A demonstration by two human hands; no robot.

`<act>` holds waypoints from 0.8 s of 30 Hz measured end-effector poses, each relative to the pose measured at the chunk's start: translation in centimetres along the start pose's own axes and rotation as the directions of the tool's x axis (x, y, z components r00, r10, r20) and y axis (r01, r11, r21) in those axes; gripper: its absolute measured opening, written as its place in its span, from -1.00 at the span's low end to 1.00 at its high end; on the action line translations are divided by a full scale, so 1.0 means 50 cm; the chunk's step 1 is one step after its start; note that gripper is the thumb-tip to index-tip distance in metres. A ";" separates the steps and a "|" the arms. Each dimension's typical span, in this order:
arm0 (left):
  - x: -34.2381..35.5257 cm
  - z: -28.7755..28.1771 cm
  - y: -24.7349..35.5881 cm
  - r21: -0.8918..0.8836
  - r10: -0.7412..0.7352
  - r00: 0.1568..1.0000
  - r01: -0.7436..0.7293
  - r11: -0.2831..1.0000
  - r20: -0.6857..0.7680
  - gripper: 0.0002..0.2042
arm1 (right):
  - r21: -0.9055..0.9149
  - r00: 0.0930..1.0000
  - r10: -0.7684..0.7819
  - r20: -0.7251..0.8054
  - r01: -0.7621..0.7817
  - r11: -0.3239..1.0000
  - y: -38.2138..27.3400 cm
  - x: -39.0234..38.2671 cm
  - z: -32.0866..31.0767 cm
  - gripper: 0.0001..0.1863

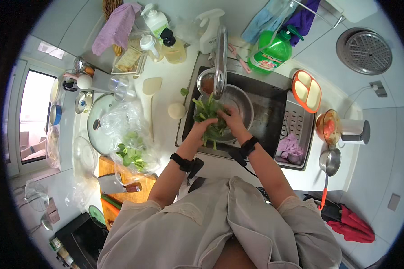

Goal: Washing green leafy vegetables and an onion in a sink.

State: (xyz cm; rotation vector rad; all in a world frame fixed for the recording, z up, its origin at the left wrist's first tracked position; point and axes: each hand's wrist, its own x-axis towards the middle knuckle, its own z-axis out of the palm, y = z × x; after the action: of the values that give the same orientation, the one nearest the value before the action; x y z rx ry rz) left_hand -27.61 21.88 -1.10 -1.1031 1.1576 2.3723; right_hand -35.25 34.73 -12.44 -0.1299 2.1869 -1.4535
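A bunch of leafy greens [206, 109] is gripped between my two hands over the sink. My left hand [205, 125] is closed round the stems and leaves on the near left side. From the right, my right hand [232, 119] has its fingers bent into the same bunch. Under them a round metal bowl [248, 106] sits in the dark sink [269, 114]. The chrome faucet [221, 58] reaches over the bowl from behind; whether water runs is hard to make out. A smaller metal bowl [201, 85] with something reddish in it stands beside the faucet.
Left of the sink lie a clear plastic bag with more greens [131, 154], a glass lid [94, 121] and a cutting board [107, 168] bearing a cleaver [112, 184]. A green detergent jug [270, 53] stands behind the sink. On the right are a divided plate [307, 91] and a ladle [330, 161].
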 end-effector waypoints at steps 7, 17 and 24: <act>0.023 -0.041 -0.022 0.051 -0.067 0.998 0.067 0.996 -0.008 -0.73 | -0.137 0.961 -0.009 -0.275 -0.030 0.990 0.012 0.007 -0.023 -0.61; 0.031 -0.130 -0.075 0.634 0.550 0.738 -0.649 0.421 0.391 -0.79 | -0.177 0.997 -0.012 -0.073 -0.001 0.984 -0.013 0.067 0.011 -0.47; -0.008 -0.114 -0.043 -0.123 -0.025 0.995 0.013 0.992 -0.094 -0.75 | 0.528 0.840 0.532 0.105 -0.501 0.686 -0.017 0.102 0.061 -0.64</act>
State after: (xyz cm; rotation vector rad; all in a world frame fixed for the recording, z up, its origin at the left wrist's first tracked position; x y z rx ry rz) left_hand -23.23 18.94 -4.20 -1.2749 1.0377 2.4277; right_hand -38.42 30.04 -14.41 0.6874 1.5626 -1.6523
